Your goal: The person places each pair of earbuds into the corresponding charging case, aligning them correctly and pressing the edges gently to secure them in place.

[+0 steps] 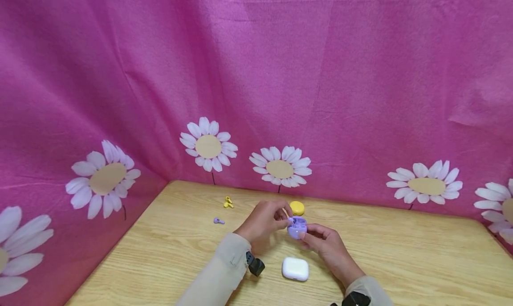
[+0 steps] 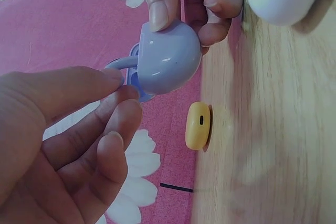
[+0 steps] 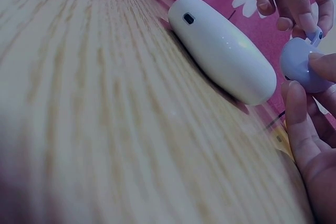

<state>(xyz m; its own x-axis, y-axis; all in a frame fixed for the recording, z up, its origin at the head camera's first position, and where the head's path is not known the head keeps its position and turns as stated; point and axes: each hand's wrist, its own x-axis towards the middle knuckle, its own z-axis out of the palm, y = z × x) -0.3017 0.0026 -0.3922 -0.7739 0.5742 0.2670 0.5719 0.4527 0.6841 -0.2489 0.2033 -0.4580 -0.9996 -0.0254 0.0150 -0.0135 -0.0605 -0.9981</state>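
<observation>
My right hand [image 1: 330, 248] holds a purple earbud charging case [image 1: 297, 232] above the table, thumb on one side and fingers on the other; its lid stands raised. Between thumb and fingertips, my left hand [image 1: 262, 221] pinches a purple earbud [image 2: 125, 63]. That earbud's stem reaches into the opening of the case in the left wrist view. A second purple earbud [image 1: 218, 221] lies on the wood to the left of my hands.
A yellow case [image 1: 297, 207] sits on the table [image 1: 401, 252] behind the purple one. Nearer to me, between my forearms, lies a white case [image 1: 295, 269]. Yellow earbuds [image 1: 228, 204] lie at the back left. A pink flowered cloth [image 1: 340, 96] hangs along the table's far and left edges.
</observation>
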